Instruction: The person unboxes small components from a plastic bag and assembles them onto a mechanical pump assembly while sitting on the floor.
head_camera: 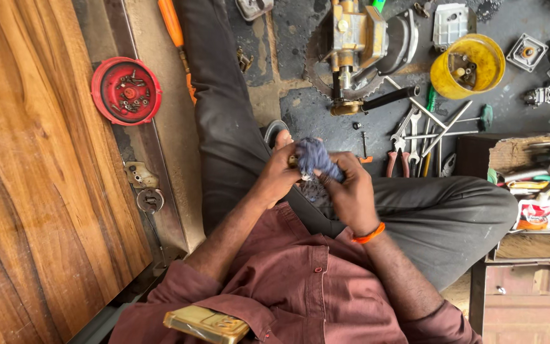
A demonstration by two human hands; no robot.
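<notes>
Blue rag [318, 159] is clamped between left hand [279, 175] and right hand [351, 191]; red lid [126, 90] lies by the wooden board's [39, 178] edge.

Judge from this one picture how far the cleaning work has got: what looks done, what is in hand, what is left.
Done: machine stripped, screws in red lid. In hand: left hand and right hand rub a small, mostly hidden part with a blue rag. Left: loose parts around the yellow tub lie unassembled; wrenches out.
</notes>
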